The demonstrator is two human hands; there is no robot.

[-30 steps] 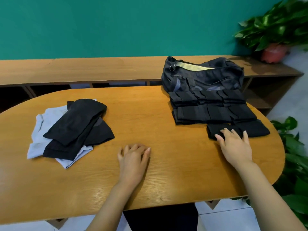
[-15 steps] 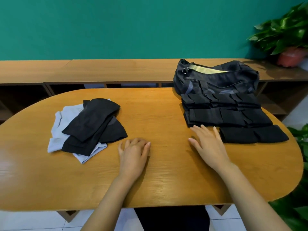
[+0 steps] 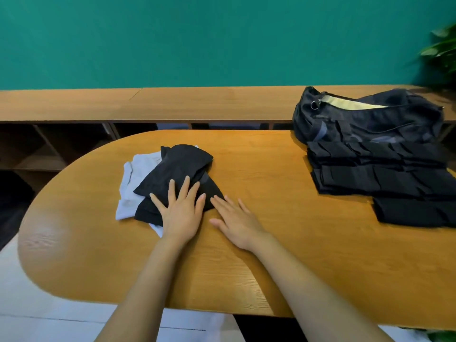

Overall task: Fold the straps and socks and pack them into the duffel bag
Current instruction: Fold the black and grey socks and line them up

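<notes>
Resting flat with fingers spread, gripping nothing: left hand (image 3: 181, 213) on black socks (image 3: 177, 164), heaped over pale socks (image 3: 138, 174), table (image 3: 296, 243) left. Right hand (image 3: 237, 223) flat on wood beside heap, likewise empty. Folded straps (image 3: 375, 178) stacked far right, against duffel bag (image 3: 365, 119).

No readable text or labels anywhere.

Bright, even light, soft glare on the left end of the table (image 3: 42, 233), slight blur, wide-angle bending at edges
</notes>
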